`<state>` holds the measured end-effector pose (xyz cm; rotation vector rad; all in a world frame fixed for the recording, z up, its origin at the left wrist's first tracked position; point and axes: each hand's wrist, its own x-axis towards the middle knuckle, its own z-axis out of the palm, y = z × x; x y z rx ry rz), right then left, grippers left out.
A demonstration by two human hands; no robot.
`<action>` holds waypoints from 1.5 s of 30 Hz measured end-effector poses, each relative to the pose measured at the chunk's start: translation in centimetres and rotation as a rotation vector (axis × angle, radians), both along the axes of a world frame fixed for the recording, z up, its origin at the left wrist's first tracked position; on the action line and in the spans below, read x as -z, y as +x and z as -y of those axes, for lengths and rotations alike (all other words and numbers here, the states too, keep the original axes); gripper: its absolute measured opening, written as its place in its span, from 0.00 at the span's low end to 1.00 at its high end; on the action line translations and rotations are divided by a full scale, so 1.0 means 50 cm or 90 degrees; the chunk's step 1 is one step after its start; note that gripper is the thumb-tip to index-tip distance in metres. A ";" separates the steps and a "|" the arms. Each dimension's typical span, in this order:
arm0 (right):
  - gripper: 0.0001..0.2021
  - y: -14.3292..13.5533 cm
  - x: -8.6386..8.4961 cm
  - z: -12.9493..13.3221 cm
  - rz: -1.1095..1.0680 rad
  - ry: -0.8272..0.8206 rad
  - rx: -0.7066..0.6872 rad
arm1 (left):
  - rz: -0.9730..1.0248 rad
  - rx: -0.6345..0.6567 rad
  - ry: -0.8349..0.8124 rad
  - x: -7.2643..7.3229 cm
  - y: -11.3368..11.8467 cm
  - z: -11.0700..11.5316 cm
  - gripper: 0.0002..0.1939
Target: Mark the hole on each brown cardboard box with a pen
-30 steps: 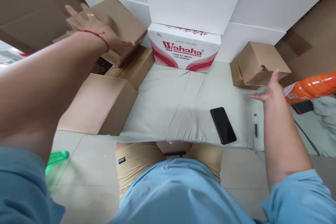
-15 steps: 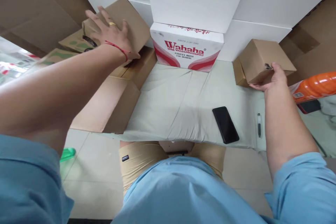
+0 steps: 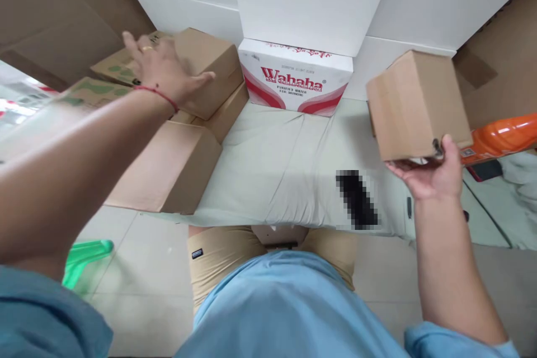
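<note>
My right hand (image 3: 436, 173) grips a small cardboard box (image 3: 419, 103) by its lower front edge, thumb at a dark torn corner, fingers underneath. The box is tilted and lifted off the table. Part of another box shows behind it. With fingers spread, my left hand (image 3: 161, 70) is over the left stack, close beside a closed cardboard box (image 3: 212, 67). Whether it touches that box I cannot tell. That box rests on another brown box (image 3: 230, 112), and a larger cardboard box (image 3: 168, 162) stands nearer me.
A white and red Wahaha water carton (image 3: 296, 78) stands at the back. A pixelated dark phone (image 3: 357, 199) and a pen (image 3: 409, 207) lie on the green cloth (image 3: 268, 168). An orange bottle (image 3: 503, 137) lies at right. A green plastic piece (image 3: 88, 257) is below left.
The tilted box on the left has settled flat on the stack, and my left hand has shifted left and lower. My right hand has raised and tipped its box towards me.
</note>
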<state>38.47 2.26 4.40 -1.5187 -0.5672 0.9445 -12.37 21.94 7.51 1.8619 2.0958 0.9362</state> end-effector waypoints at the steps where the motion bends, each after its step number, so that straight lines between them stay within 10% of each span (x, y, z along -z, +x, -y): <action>1: 0.36 -0.032 0.006 0.037 -0.048 0.022 -0.025 | -0.015 0.018 0.042 0.005 0.025 0.042 0.50; 4: 0.34 -0.124 0.035 0.136 -0.199 0.032 -0.069 | 0.109 0.185 0.121 0.033 0.108 0.196 0.40; 7: 0.37 -0.207 0.077 0.200 -0.401 -0.021 -0.155 | 0.465 0.279 -0.041 0.094 0.171 0.350 0.37; 14: 0.38 -0.376 0.136 0.239 -0.605 -0.170 -0.342 | 0.705 0.187 -0.184 0.215 0.203 0.543 0.49; 19: 0.41 -0.402 0.140 0.238 -0.273 -0.181 -0.439 | 0.668 0.032 -0.213 0.220 0.148 0.566 0.61; 25: 0.12 -0.347 0.197 0.190 0.057 0.041 -0.114 | 0.734 0.082 -0.208 0.227 0.126 0.559 0.46; 30: 0.18 -0.294 0.250 0.145 0.099 0.066 0.015 | 0.688 0.184 -0.256 0.267 0.165 0.540 0.31; 37: 0.21 -0.284 0.269 0.110 0.058 0.017 -0.181 | 0.640 0.297 -0.257 0.341 0.236 0.495 0.43; 45: 0.25 -0.312 0.254 0.160 -0.043 0.019 -0.232 | 0.312 0.537 0.044 0.279 0.278 0.566 0.49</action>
